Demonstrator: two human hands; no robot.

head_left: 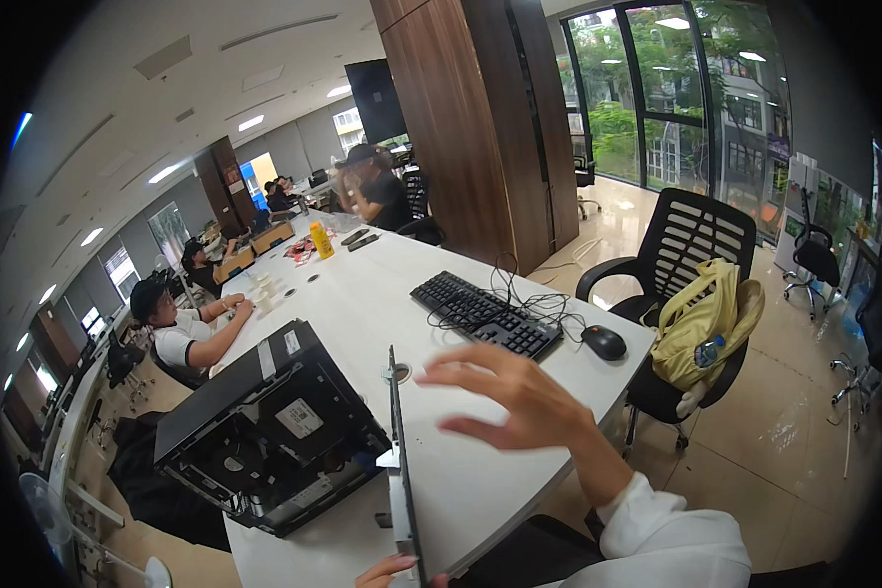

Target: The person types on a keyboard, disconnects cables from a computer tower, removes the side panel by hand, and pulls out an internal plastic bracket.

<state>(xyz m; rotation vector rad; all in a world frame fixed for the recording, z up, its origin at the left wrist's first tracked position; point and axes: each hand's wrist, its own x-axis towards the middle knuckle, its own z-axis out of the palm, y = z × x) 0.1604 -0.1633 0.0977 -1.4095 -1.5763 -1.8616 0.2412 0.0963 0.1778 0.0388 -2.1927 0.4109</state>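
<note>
An open black desktop computer case (265, 431) lies on its side on the white table (363, 294), its inside showing. Just right of it a thin metal side panel (399, 461) stands on edge, seen almost edge-on. My left hand (390, 570) grips the panel's near end at the bottom of the picture. My right hand (519, 397), on a white sleeve, hovers with fingers spread just right of the panel's top edge, holding nothing; it looks blurred.
A black keyboard (485, 314), a tangle of cables and a black mouse (604, 341) lie farther along the table. A black office chair (691, 245) holds a yellow bag (701, 328). Three people sit along the table's left and far side, near a yellow bottle (321, 240).
</note>
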